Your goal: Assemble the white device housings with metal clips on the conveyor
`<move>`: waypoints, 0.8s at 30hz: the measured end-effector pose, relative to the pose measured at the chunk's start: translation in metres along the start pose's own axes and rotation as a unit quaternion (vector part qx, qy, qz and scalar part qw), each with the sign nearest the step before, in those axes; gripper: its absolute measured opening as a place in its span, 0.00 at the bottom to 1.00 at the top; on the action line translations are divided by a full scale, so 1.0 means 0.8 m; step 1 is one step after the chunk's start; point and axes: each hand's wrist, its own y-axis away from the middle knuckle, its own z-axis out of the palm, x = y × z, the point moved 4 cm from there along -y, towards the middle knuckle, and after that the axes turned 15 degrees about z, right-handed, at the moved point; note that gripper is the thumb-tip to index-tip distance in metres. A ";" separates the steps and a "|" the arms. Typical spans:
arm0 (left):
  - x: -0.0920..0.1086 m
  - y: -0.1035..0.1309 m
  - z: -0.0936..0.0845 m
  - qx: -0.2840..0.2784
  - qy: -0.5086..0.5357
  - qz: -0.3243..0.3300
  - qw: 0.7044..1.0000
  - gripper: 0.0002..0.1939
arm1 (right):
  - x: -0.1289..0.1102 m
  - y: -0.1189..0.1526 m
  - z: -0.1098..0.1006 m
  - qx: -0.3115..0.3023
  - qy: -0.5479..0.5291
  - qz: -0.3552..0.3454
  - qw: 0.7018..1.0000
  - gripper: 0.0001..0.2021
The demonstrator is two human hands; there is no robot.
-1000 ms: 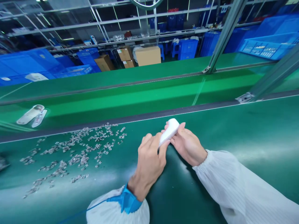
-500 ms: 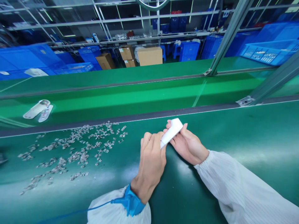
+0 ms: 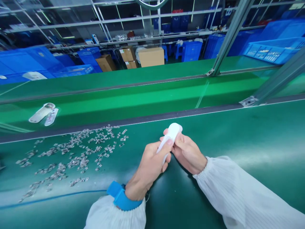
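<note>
Between my hands is a white plastic device (image 3: 173, 130) with a rounded, wider head and a slim handle; its exact kind does not show. My left hand (image 3: 153, 157) is wrapped round the handle, thumb lying along the top. Around the head's lower side curl the fingers of my right hand (image 3: 187, 151), thumb against its edge. A blue wrist strap (image 3: 124, 195) with a cord circles my left wrist. Many small metal clips (image 3: 81, 159) lie scattered on the green work surface (image 3: 238, 136) to the left of my hands.
Past the dark edge strip runs a green conveyor belt (image 3: 133, 100), carrying two white elongated parts (image 3: 43, 113) at left. Metal posts (image 3: 232, 38) rise at right. A blue basket (image 3: 274, 51), blue bins (image 3: 26, 62) and cardboard boxes (image 3: 152, 57) stand farther back.
The white device has turned over, its rounded head now facing up. My left hand has rolled so its thumb lies on top. On the belt, the white parts have shifted slightly right.
</note>
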 end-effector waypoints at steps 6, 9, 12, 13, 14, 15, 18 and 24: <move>-0.004 -0.002 0.006 -0.029 0.116 0.011 0.993 0.21 | -0.027 0.001 -0.008 -0.003 0.102 -0.014 0.995 0.21; -0.001 0.001 0.012 -0.055 0.153 0.052 0.985 0.13 | -0.048 0.003 -0.027 0.107 0.139 -0.069 0.982 0.21; -0.008 0.006 0.028 -0.111 0.166 0.053 0.979 0.19 | -0.059 0.006 -0.041 0.201 0.156 -0.094 0.962 0.23; -0.012 0.007 0.032 -0.116 0.163 0.049 0.979 0.18 | -0.061 0.006 -0.041 0.209 0.164 -0.096 0.959 0.23; -0.016 0.007 0.036 -0.113 0.157 0.047 0.980 0.17 | -0.061 0.006 -0.041 0.212 0.173 -0.099 0.957 0.23; -0.020 0.007 0.038 -0.109 0.145 0.046 0.982 0.16 | -0.061 0.006 -0.039 0.213 0.180 -0.104 0.955 0.23; -0.027 0.005 0.038 -0.086 0.038 0.048 0.994 0.10 | -0.054 0.009 -0.032 0.221 0.217 -0.126 0.942 0.23; -0.011 -0.001 0.006 0.070 -0.320 0.204 0.922 0.08 | -0.051 0.001 -0.041 0.260 0.365 -0.078 0.891 0.25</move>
